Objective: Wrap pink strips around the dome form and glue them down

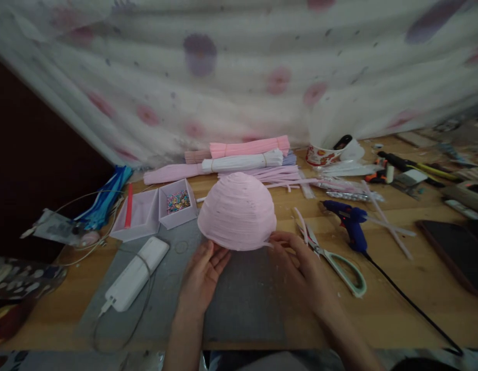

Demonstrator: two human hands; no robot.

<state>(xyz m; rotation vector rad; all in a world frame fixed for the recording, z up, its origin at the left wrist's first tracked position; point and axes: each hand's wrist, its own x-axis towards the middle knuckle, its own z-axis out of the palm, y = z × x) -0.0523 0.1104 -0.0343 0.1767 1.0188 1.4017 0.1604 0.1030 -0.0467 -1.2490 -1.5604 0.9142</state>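
Note:
In the middle is a pale pink dome (239, 211), built of pipe cleaners laid round in stacked rings. It is held with its wide rim toward me, over a grey mat. My left hand (204, 270) grips the rim at the lower left, thumb in front and fingers beneath. At the rim's right side, my right hand (296, 260) pinches the loose end of a pink pipe cleaner (268, 244) against the dome. Its fingertips are partly hidden. Just right of that hand lie scissors (339, 263) with pale green handles and a blue hot glue gun (349, 219).
Bundled pipe cleaners (242, 161) in pink and white lie at the back. A box of beads (178, 203) adjoins another box (142, 216) holding a red stick. A white power bank (137, 273) with cable rests on the mat (242, 304). A phone (455, 252) lies far right.

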